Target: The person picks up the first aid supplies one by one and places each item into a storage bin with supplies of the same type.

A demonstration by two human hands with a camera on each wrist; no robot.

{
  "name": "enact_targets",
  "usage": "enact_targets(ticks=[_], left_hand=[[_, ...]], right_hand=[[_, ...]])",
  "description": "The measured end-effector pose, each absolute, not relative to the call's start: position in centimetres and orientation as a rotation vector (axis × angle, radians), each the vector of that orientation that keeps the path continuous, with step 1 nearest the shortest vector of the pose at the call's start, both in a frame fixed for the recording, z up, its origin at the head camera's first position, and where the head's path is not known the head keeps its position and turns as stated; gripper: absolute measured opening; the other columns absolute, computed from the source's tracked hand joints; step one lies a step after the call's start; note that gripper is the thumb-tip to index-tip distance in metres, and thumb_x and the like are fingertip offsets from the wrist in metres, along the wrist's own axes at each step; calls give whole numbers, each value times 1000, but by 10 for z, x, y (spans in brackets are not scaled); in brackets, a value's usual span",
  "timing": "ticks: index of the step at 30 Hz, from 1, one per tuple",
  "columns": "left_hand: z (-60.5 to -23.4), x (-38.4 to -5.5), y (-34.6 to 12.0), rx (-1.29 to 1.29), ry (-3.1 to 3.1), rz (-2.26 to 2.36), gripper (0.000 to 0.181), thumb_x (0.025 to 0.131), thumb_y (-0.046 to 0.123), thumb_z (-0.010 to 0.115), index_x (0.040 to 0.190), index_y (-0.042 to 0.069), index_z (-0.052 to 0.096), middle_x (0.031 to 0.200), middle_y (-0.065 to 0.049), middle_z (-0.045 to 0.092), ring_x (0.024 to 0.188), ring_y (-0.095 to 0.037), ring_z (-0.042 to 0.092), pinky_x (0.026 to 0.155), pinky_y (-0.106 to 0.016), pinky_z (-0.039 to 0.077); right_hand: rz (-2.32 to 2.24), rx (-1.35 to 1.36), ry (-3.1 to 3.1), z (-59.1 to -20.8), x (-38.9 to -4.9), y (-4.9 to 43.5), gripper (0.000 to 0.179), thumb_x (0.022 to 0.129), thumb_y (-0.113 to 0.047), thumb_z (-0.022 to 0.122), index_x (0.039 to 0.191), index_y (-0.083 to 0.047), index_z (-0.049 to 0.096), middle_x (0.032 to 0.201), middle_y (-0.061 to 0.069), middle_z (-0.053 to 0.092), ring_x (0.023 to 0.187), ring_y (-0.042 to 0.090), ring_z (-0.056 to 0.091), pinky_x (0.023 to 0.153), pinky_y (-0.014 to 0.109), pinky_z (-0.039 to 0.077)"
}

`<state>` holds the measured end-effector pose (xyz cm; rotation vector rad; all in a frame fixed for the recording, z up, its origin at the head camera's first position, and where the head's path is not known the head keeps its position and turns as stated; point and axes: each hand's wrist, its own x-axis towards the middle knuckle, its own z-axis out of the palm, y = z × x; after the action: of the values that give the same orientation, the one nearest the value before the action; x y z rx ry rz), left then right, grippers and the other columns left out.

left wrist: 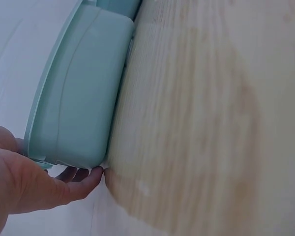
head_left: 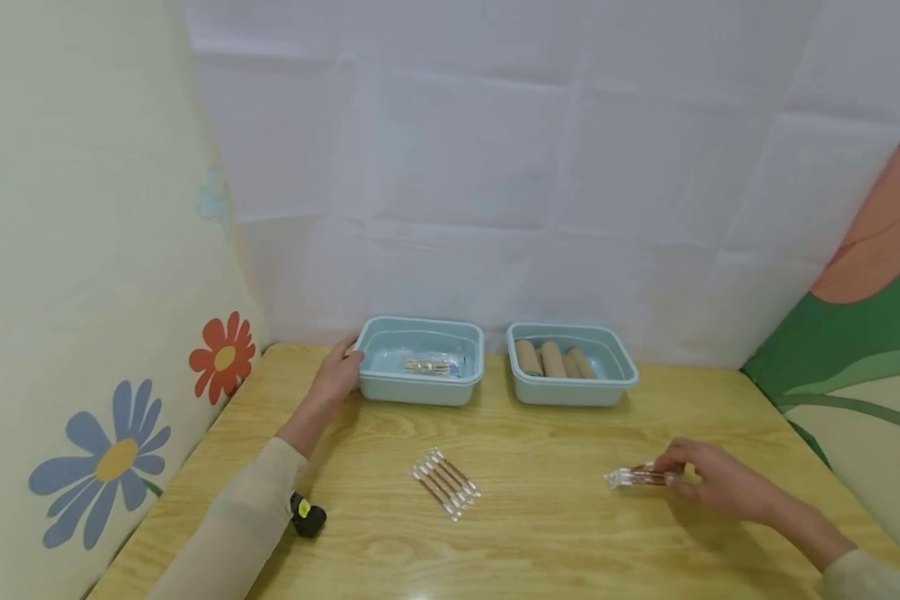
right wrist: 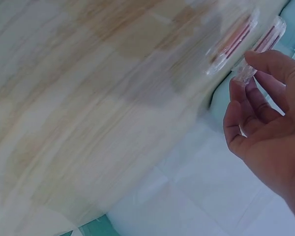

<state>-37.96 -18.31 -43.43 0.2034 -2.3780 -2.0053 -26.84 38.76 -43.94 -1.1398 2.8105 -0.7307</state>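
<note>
Two light-blue plastic tubs stand on the wood-grained tabletop: the left tub and, just to its right across a narrow gap, the right tub. The left hand grips the left tub by its left end, its fingers curled against the outer wall, with one fingertip down by the base in the left wrist view. Inside the left tub lies a clear packet of thin sticks, set toward its right side. The right tub contains several brown cardboard-like rolls, lying side by side. Nearer the person than the left tub, and well to its right, the right hand pinches a clear-wrapped bundle of brown sticks with white tips between thumb and fingers; the bundle points toward the left, and whether it touches the tabletop cannot be told. In front of the left tub, a slanted row of wrapped swabs lies flat, its brown shafts side by side and white at both ends. Farther forward and left of the left tub, a small black object with a yellow-green patch shows beside the pale left sleeve. Behind the left tub hangs a creased white sheet; to its left, a pale wall carries a red flower and a blue flower.
</note>
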Motion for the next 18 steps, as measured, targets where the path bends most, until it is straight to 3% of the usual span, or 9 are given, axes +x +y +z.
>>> enact_targets(ticks=[4, 11, 18], left_hand=[[-434, -380, -184, 202, -2377, -2007, 59, 109, 22, 34, 164, 15, 18, 160, -26, 25, 139, -42, 38, 106, -56, 41], [-435, -380, -186, 195, -2347, -2033, 58, 108, 20, 35, 164, 15, 20, 159, -26, 28, 138, -41, 40, 106, -55, 41], [-436, -379, -185, 158, -2372, -2042, 57, 109, 20, 35, 164, 15, 21, 157, -27, 30, 135, -42, 43, 104, -55, 43]], right_hand=[[-731, -1163, 2804, -437, -271, 380, 13, 94, -10, 72, 107, -10, 74, 91, 0, 62, 85, 6, 58, 70, 31, 54], [-745, -1084, 2777, -434, -277, 360, 16, 93, -8, 72, 109, -12, 74, 96, -9, 61, 85, 6, 57, 70, 31, 51], [-752, -1122, 2784, -432, -286, 339, 14, 93, -10, 74, 107, -13, 73, 93, -7, 61, 84, 5, 56, 69, 31, 51]])
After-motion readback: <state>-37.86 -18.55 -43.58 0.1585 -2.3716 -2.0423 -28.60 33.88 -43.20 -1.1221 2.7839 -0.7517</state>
